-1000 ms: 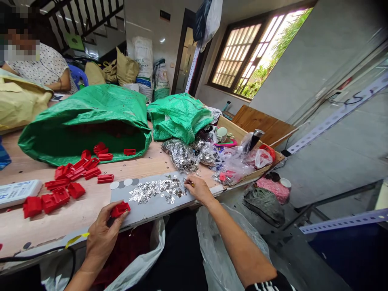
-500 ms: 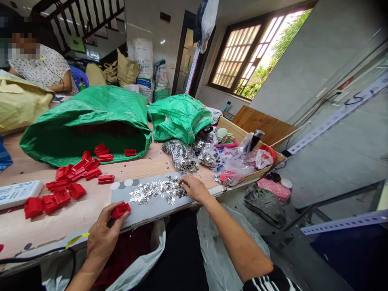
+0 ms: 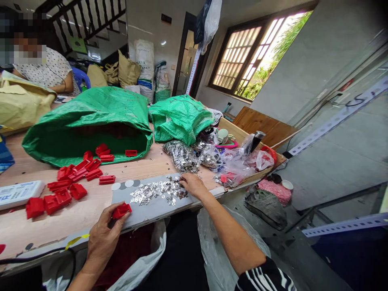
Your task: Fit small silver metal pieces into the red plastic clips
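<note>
Between the thumb and fingers of my left hand (image 3: 104,232) is a red plastic part (image 3: 121,210), held at the table's front edge. My right hand (image 3: 193,186) has its fingertips pinched at the right end of a pile of small silver metal pieces (image 3: 147,192); whatever is between them is too small to make out. The pile is spread on a grey sheet (image 3: 121,197). Several more red parts (image 3: 78,191) lie to the left, in front of the open mouth of a large green sack (image 3: 100,106).
A second green sack (image 3: 182,117) and a bag of metal pieces (image 3: 182,155) stand behind the pile. At the right is a wooden tray (image 3: 232,128) with plastic bags and a cup. A white box (image 3: 21,194) lies at left. A person (image 3: 51,68) sits across the table.
The whole view has shifted slightly. My left hand still holds the red part, and my right hand stays at the pile with its fingertips slightly moved.
</note>
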`<state>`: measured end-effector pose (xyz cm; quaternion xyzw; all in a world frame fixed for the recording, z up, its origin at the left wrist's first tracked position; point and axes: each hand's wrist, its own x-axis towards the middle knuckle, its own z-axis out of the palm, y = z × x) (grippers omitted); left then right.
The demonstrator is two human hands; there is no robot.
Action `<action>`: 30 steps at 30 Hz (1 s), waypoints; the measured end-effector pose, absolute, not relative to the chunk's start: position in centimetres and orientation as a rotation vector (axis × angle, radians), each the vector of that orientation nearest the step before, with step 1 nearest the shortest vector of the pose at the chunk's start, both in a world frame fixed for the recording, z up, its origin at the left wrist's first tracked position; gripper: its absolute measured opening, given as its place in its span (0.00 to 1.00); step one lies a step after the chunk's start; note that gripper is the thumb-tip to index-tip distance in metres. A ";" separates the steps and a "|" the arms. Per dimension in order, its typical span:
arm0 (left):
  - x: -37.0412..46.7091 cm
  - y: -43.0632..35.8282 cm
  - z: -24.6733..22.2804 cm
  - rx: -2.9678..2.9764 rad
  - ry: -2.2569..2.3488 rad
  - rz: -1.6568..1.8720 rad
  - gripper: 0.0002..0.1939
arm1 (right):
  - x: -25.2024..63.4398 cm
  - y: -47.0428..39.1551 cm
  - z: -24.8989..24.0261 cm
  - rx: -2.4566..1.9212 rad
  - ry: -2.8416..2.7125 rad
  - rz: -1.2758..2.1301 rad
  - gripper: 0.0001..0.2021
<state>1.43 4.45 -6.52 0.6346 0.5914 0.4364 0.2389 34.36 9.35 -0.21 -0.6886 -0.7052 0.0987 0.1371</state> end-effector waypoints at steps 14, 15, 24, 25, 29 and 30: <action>1.6 4.4 -6.6 1.782 1.631 1.204 0.21 | 35.5 9.5 -0.6 -1.931 -2.064 0.402 0.09; 1.6 4.5 -6.6 1.787 1.631 1.208 0.21 | 35.5 9.5 -0.6 -1.930 -2.067 0.411 0.11; 1.4 4.4 -6.5 1.763 1.625 1.198 0.21 | 35.6 9.4 -0.1 -1.896 -2.120 0.452 0.08; 1.5 4.4 -6.5 1.760 1.627 1.202 0.21 | 35.6 9.4 -0.1 -1.889 -2.121 0.452 0.08; 1.5 4.4 -6.5 1.763 1.640 1.206 0.21 | 35.5 9.5 -0.2 -1.870 -2.128 0.460 0.09; 1.5 4.4 -6.5 1.761 1.644 1.204 0.21 | 35.5 9.5 -0.2 -1.864 -2.132 0.466 0.09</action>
